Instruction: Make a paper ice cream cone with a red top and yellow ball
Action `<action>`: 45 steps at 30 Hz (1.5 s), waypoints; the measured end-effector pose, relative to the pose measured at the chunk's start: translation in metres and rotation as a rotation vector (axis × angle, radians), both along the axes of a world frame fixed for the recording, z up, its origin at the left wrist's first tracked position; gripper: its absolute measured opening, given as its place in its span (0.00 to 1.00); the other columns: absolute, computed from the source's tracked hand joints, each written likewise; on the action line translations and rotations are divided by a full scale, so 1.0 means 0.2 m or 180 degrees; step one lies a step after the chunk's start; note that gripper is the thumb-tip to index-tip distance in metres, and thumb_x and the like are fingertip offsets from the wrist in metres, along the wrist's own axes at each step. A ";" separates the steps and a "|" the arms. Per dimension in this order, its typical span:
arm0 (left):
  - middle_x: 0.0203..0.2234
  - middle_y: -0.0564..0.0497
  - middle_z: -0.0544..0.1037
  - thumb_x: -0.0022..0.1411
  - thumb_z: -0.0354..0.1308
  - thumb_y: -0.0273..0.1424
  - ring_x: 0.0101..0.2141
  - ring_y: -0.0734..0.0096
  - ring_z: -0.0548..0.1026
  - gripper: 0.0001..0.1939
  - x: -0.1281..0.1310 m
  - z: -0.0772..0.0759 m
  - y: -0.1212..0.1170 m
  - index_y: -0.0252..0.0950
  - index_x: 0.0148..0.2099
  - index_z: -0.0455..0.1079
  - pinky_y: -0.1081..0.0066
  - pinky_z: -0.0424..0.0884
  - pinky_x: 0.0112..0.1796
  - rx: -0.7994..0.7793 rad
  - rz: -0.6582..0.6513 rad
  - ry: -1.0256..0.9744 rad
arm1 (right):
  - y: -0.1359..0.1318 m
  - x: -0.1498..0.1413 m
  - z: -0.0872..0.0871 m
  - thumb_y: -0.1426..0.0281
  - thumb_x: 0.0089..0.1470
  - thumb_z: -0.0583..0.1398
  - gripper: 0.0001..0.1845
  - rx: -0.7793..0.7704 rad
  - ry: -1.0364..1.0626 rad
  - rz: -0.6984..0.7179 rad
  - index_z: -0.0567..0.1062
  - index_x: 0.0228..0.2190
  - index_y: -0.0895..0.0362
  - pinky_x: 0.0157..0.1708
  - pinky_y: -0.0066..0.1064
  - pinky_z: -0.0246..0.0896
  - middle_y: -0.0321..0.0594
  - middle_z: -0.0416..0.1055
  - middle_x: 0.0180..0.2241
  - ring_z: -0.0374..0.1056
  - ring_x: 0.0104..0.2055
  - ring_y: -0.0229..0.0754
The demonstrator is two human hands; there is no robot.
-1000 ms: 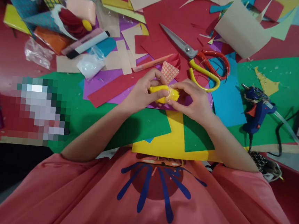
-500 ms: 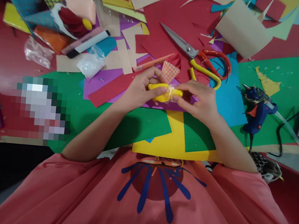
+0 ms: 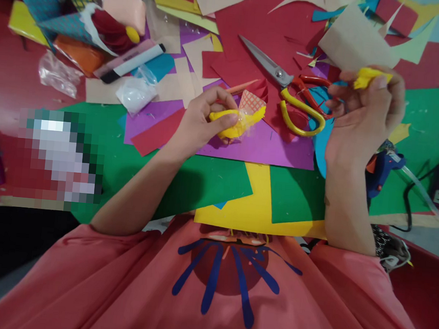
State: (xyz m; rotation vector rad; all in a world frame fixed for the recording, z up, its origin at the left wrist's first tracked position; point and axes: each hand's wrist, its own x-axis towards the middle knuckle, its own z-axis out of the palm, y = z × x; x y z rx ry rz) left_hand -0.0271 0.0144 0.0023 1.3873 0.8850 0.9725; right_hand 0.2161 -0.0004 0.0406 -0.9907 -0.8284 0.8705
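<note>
My left hand (image 3: 202,119) pinches a lump of yellow modelling clay (image 3: 226,128) between thumb and fingers, over the purple sheet. Clear plastic wrap clings around this lump, and a torn tail of clay sticks out on its right side. Just behind it is a small orange-and-white checked paper cone (image 3: 251,102). Raised at the right, my right hand (image 3: 372,109) holds a smaller yellow clay piece (image 3: 368,78) between thumb and fingers, apart from the lump. Scissors (image 3: 279,75) with red and yellow handles lie between the two hands.
A blue glue gun (image 3: 382,173) with its cord lies beside my right forearm. Decorated paper cones (image 3: 67,31), a marker (image 3: 132,63) and a bag of white material (image 3: 136,93) are at the left. Coloured paper sheets and scraps (image 3: 286,191) cover the table.
My right hand has moved away from the lump, right and farther back, with a torn-off piece of yellow clay. My left hand keeps hold of the wrapped lump, shifted slightly left.
</note>
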 end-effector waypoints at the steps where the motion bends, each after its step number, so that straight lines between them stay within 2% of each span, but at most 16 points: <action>1: 0.23 0.58 0.73 0.58 0.67 0.48 0.19 0.80 0.72 0.19 0.00 0.00 0.00 0.39 0.39 0.68 0.77 0.65 0.18 0.0091 0.0058 -0.0029 | 0.00 -0.01 0.00 0.65 0.57 0.62 0.04 -0.0143 0.0019 0.0142 0.75 0.35 0.51 0.23 0.24 0.63 0.32 0.80 0.32 0.75 0.27 0.33; 4: 0.25 0.57 0.75 0.58 0.66 0.49 0.23 0.80 0.73 0.18 -0.03 0.00 0.03 0.40 0.37 0.71 0.75 0.68 0.22 0.0402 0.0399 -0.0147 | -0.02 -0.05 -0.01 0.63 0.55 0.63 0.08 -0.0652 -0.0100 0.0714 0.76 0.39 0.48 0.21 0.26 0.61 0.30 0.77 0.28 0.68 0.22 0.32; 7: 0.30 0.58 0.76 0.61 0.64 0.47 0.33 0.78 0.76 0.15 -0.11 0.00 0.09 0.41 0.36 0.72 0.71 0.73 0.32 0.0840 0.0860 0.0127 | -0.03 -0.07 -0.04 0.59 0.55 0.62 0.08 -0.0988 -0.0119 0.1127 0.77 0.36 0.48 0.20 0.26 0.58 0.31 0.72 0.25 0.64 0.20 0.31; 14: 0.32 0.60 0.77 0.67 0.59 0.37 0.38 0.74 0.77 0.03 -0.32 -0.01 0.23 0.49 0.38 0.72 0.62 0.75 0.40 0.1492 0.1691 0.1150 | -0.05 -0.09 -0.04 0.50 0.55 0.64 0.19 -0.1316 -0.0089 0.1578 0.77 0.29 0.54 0.16 0.25 0.52 0.30 0.63 0.20 0.57 0.17 0.28; 18: 0.32 0.56 0.76 0.67 0.58 0.43 0.37 0.72 0.76 0.11 -0.36 -0.06 0.26 0.43 0.37 0.70 0.58 0.75 0.41 0.1688 0.2153 0.1549 | -0.06 -0.10 -0.04 0.56 0.53 0.67 0.16 -0.1170 -0.0043 0.1860 0.77 0.32 0.56 0.15 0.22 0.53 0.28 0.65 0.20 0.59 0.16 0.27; 20: 0.35 0.55 0.76 0.68 0.55 0.49 0.39 0.75 0.75 0.17 -0.40 -0.11 0.29 0.41 0.40 0.70 0.59 0.74 0.43 0.1865 0.2033 0.1869 | -0.07 -0.11 -0.04 0.58 0.50 0.69 0.16 -0.1180 -0.0063 0.1881 0.77 0.36 0.55 0.17 0.22 0.58 0.28 0.70 0.23 0.62 0.18 0.27; 23: 0.40 0.55 0.73 0.71 0.38 0.56 0.44 0.81 0.71 0.30 -0.42 -0.17 0.32 0.38 0.46 0.69 0.63 0.72 0.45 0.2883 0.2407 0.2088 | -0.07 -0.12 -0.03 0.60 0.46 0.72 0.19 -0.1316 -0.0080 0.1942 0.76 0.37 0.54 0.20 0.21 0.63 0.29 0.74 0.27 0.67 0.22 0.28; 24: 0.44 0.55 0.73 0.72 0.38 0.55 0.49 0.80 0.69 0.29 -0.41 -0.16 0.31 0.38 0.49 0.68 0.62 0.70 0.50 0.3195 0.2473 0.2127 | -0.08 -0.12 -0.03 0.59 0.47 0.72 0.19 -0.1388 -0.0065 0.1992 0.75 0.37 0.54 0.22 0.21 0.65 0.30 0.75 0.29 0.69 0.24 0.29; 26: 0.48 0.53 0.73 0.75 0.44 0.43 0.51 0.80 0.70 0.17 -0.33 -0.12 0.26 0.38 0.55 0.65 0.65 0.70 0.53 0.3127 0.1969 0.1901 | -0.09 -0.14 -0.03 0.57 0.49 0.70 0.18 -0.1562 0.0029 0.2103 0.74 0.36 0.54 0.24 0.20 0.67 0.32 0.77 0.31 0.73 0.28 0.30; 28: 0.49 0.50 0.75 0.73 0.47 0.45 0.51 0.75 0.72 0.20 -0.21 -0.06 0.15 0.39 0.57 0.66 0.67 0.73 0.50 0.3541 0.1219 0.1430 | -0.10 -0.16 -0.04 0.54 0.52 0.67 0.18 -0.1746 0.0175 0.2210 0.72 0.34 0.55 0.25 0.21 0.69 0.35 0.77 0.33 0.76 0.33 0.34; 29: 0.51 0.49 0.76 0.72 0.50 0.43 0.54 0.70 0.73 0.19 -0.14 -0.02 0.09 0.41 0.59 0.66 0.63 0.71 0.56 0.3254 0.1024 0.1455 | -0.11 -0.17 -0.04 0.53 0.53 0.66 0.19 -0.1813 0.0256 0.2253 0.71 0.33 0.54 0.26 0.22 0.70 0.35 0.78 0.33 0.77 0.35 0.36; 31: 0.56 0.49 0.75 0.69 0.53 0.47 0.58 0.63 0.73 0.28 -0.02 0.02 -0.02 0.46 0.66 0.58 0.60 0.72 0.57 0.2850 0.0289 0.1575 | -0.13 -0.19 -0.06 0.52 0.54 0.65 0.19 -0.1905 0.0407 0.2324 0.69 0.32 0.54 0.28 0.25 0.73 0.36 0.78 0.34 0.78 0.38 0.39; 34: 0.60 0.54 0.73 0.66 0.51 0.56 0.60 0.57 0.74 0.34 0.07 0.02 -0.11 0.53 0.69 0.51 0.53 0.75 0.56 0.2301 -0.0336 0.1628 | -0.16 -0.23 -0.07 0.54 0.55 0.65 0.17 -0.1983 0.0587 0.2406 0.69 0.35 0.53 0.35 0.30 0.77 0.36 0.79 0.37 0.79 0.43 0.41; 38: 0.55 0.51 0.78 0.66 0.56 0.50 0.54 0.63 0.79 0.29 0.08 0.00 -0.11 0.49 0.65 0.59 0.59 0.78 0.52 0.2327 -0.0329 0.1313 | -0.17 -0.24 -0.07 0.56 0.52 0.67 0.18 -0.1933 0.0782 0.2547 0.72 0.37 0.54 0.41 0.32 0.78 0.33 0.78 0.34 0.79 0.40 0.38; 41: 0.47 0.49 0.83 0.65 0.61 0.43 0.47 0.67 0.82 0.21 0.08 0.00 -0.11 0.44 0.57 0.69 0.64 0.79 0.47 0.2430 -0.0039 0.1041 | -0.16 -0.24 -0.06 0.54 0.46 0.71 0.21 -0.2016 0.0940 0.2778 0.74 0.33 0.56 0.40 0.31 0.79 0.31 0.76 0.27 0.77 0.33 0.35; 45: 0.42 0.51 0.84 0.65 0.62 0.40 0.43 0.69 0.82 0.16 0.08 0.00 -0.11 0.46 0.54 0.72 0.66 0.79 0.44 0.2499 0.0108 0.0911 | -0.15 -0.23 -0.05 0.56 0.42 0.74 0.21 -0.2066 0.1057 0.2944 0.78 0.32 0.57 0.36 0.24 0.77 0.31 0.77 0.26 0.76 0.29 0.32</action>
